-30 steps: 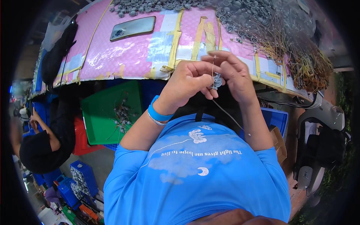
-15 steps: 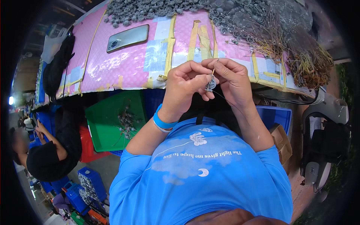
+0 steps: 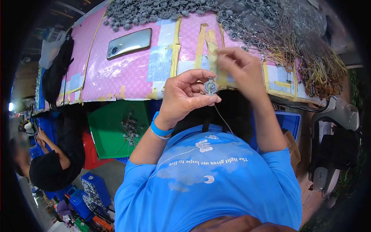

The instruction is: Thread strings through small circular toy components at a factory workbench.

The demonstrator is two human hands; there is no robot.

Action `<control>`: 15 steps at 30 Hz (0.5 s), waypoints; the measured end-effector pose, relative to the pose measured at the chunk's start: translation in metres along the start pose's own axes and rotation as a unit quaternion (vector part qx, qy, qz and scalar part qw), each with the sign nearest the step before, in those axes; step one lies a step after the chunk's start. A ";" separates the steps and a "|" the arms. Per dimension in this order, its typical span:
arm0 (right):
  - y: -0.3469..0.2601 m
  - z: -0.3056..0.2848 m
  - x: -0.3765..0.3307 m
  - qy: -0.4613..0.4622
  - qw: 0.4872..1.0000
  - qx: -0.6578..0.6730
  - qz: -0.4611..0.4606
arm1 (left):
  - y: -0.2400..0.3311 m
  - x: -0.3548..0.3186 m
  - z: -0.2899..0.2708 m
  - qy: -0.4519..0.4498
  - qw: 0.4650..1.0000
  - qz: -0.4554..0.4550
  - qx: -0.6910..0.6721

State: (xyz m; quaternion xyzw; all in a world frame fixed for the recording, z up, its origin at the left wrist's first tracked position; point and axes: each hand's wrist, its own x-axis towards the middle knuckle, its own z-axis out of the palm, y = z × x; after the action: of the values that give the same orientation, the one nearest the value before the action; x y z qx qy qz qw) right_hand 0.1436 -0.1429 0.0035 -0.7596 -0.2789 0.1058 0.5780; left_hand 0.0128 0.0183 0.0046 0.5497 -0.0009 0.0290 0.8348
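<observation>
Left hand (image 3: 181,92) pinching grey disc (image 3: 211,87), right hand (image 3: 244,70) blurred, grip unclear, white lettering (image 3: 189,162) on blue shirt (image 3: 239,193)

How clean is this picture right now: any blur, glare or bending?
Head view: right hand blurred, left hand and round grey part sharper; head view: glare on the smartphone and pink tabletop, which bows with the fisheye.

round part (image 3: 211,87): grey | tray (image 3: 105,129): green | tabletop (image 3: 125,75): pink, pale-patterned | shirt (image 3: 239,193): blue, white-printed
</observation>
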 end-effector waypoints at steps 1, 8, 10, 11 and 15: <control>-0.002 -0.010 0.017 0.052 0.989 -0.118 -0.077 | 0.003 0.001 -0.002 0.014 1.000 -0.011 0.016; 0.016 -0.027 0.087 0.049 0.850 -0.505 -0.142 | -0.008 0.013 0.001 0.038 0.996 0.002 0.081; 0.022 -0.022 0.088 0.080 0.840 -0.479 -0.242 | -0.007 0.012 0.000 0.042 0.996 0.004 0.081; 0.022 -0.019 0.084 0.075 0.840 -0.478 -0.246 | -0.007 0.012 -0.002 0.044 0.996 0.006 0.083; 0.022 -0.020 0.045 0.036 0.973 -0.221 -0.055 | -0.001 0.006 -0.005 0.055 0.992 0.013 0.112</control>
State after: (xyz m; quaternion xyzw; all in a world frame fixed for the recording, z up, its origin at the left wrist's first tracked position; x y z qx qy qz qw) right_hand 0.1969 -0.1386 -0.0036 -0.8553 -0.3153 -0.0175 0.4108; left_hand 0.0184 0.0222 0.0017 0.6370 0.0415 0.0697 0.7666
